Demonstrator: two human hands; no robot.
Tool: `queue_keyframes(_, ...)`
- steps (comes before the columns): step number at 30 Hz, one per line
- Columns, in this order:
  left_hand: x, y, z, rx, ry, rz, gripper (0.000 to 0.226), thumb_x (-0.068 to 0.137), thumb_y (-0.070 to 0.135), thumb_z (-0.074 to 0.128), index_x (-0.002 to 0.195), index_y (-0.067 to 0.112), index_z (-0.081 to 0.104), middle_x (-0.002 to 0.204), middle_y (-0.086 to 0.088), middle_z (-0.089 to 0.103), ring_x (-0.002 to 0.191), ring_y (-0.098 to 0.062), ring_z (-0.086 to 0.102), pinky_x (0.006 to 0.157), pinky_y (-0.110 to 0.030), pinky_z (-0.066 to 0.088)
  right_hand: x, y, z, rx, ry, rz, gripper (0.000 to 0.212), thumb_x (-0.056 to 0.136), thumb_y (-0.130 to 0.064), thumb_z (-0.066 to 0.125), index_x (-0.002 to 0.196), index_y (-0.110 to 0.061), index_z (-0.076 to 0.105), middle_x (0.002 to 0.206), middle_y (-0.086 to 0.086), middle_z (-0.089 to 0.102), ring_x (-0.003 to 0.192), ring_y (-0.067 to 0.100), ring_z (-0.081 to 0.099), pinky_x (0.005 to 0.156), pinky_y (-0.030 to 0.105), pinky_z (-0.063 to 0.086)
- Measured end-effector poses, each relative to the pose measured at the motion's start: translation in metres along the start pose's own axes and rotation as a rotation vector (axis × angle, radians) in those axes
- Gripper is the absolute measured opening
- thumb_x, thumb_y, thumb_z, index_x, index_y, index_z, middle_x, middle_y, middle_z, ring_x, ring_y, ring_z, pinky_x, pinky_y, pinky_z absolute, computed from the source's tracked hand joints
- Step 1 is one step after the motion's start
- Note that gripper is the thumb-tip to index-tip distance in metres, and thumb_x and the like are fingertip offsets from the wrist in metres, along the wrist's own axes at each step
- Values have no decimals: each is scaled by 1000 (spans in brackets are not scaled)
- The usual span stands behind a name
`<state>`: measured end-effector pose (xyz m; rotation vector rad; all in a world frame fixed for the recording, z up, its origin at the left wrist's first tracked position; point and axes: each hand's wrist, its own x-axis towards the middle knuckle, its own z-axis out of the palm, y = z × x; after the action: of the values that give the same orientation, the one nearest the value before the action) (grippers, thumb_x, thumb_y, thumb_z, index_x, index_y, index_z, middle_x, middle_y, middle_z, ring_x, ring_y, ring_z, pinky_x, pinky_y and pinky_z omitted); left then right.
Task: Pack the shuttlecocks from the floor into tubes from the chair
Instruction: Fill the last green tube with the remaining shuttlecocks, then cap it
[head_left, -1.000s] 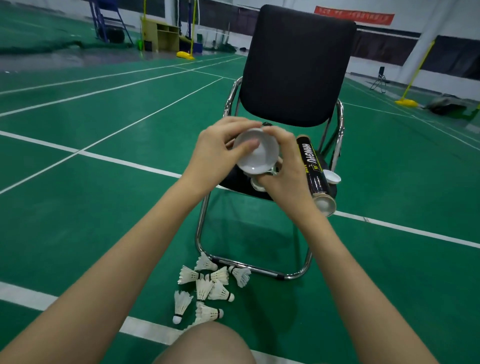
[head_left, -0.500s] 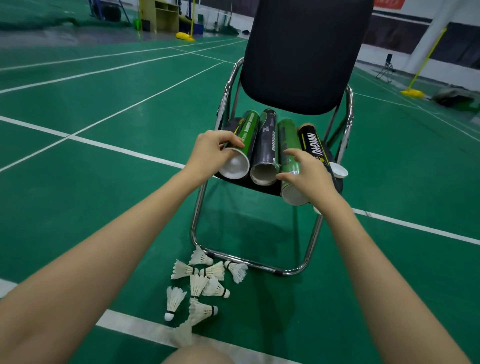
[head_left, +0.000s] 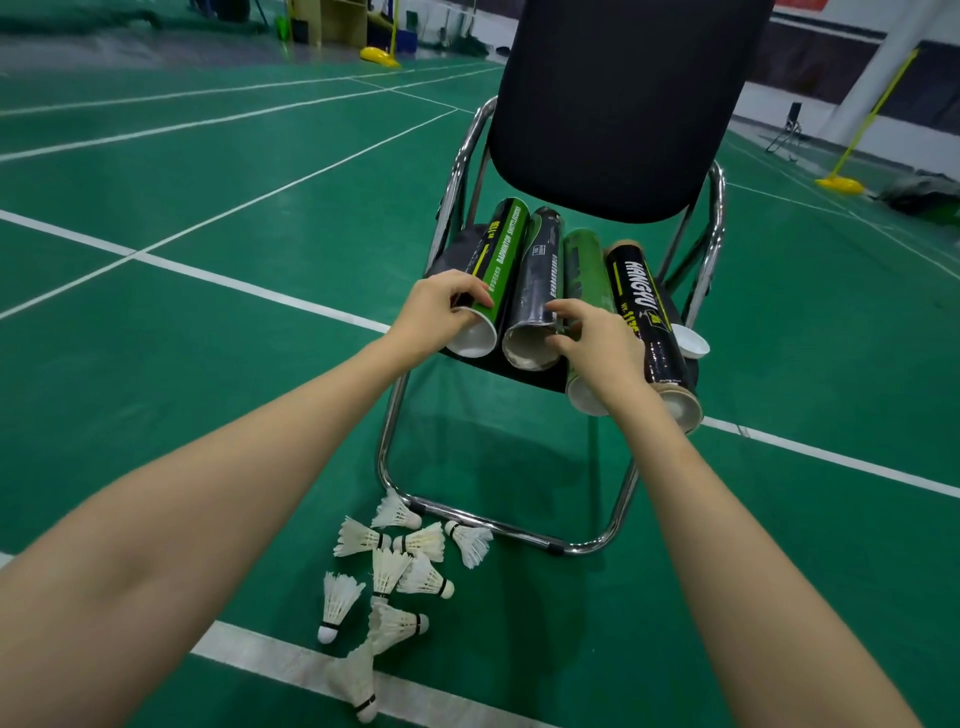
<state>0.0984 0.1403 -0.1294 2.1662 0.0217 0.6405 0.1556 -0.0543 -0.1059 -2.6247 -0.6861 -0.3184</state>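
Reaching out to the chair (head_left: 613, 104), I have both hands on the tubes that lie side by side on its seat. My left hand (head_left: 441, 312) curls round the near end of the green tube (head_left: 501, 260) at the far left, with my fingers over the top and its white open mouth showing just under them. I hold it there so I can pull it off the seat. My right hand (head_left: 597, 338) sits over the gap between the grey tube (head_left: 540, 275) and the dark green tube (head_left: 587, 275). Its fingers are bent and touch the grey tube's rim, but I cannot tell if they really grip anything.

On the far right lies the black tube (head_left: 641, 301), and a small white cap (head_left: 691, 343) rests beside it near the seat's edge. The tubes point their open ends at me, so they are easy to grab.

The shuttlecocks (head_left: 395, 566) are in a little heap on the green floor (head_left: 208, 364), close to the chair's near metal foot and well below my hands. None is in a tube that I can see. I think I need one tube out first, then I bend down for them.
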Motion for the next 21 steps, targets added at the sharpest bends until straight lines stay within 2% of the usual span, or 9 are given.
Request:
queue_keyframes(3,-5,-3,0,8,-22,27,21,76,5,71,97,12,70,114,0,62,108,-8,52,89,-3,33,-1,-3,2,-18,30,1,33,88,-29,60,119,-39,59,109,-2,68,102,27,59,80,36,48)
queue_keyframes(7,-12,-7,1,7,-18,27,32,74,16,76,105,15,69,125,0,59,119,-10,49,102,-21,33,-6,-8,1,-39,57,-28,32,91,-24,54,121,-35,59,111,1,68,105,27,59,94,41,45)
queue_keyframes(11,-15,-3,2,-13,2,22,39,74,23,77,111,20,66,125,2,55,115,-7,48,99,-21,34,-9,-11,-2,-48,113,-72,36,91,-16,49,122,-32,59,116,0,67,104,28,60,79,38,48)
queue_keyframes(17,-22,3,6,-36,3,16,50,72,29,78,118,29,60,128,5,47,120,-11,44,102,-31,33,-9,-12,-14,107,256,-146,33,88,-7,51,116,-19,65,116,2,67,106,24,60,85,36,48)
queue_keyframes(19,-24,6,8,46,36,45,55,71,31,78,122,30,57,130,4,48,124,-14,42,109,-43,28,-14,-12,-21,179,303,-127,32,88,-4,51,115,-15,65,116,3,66,106,22,59,88,30,45)
queue_keyframes(21,-24,16,10,174,49,112,65,72,33,77,131,31,50,135,3,48,133,-20,34,113,-50,15,-20,-14,-30,276,339,-77,32,89,-1,51,115,-12,65,117,5,65,107,20,58,89,22,39)
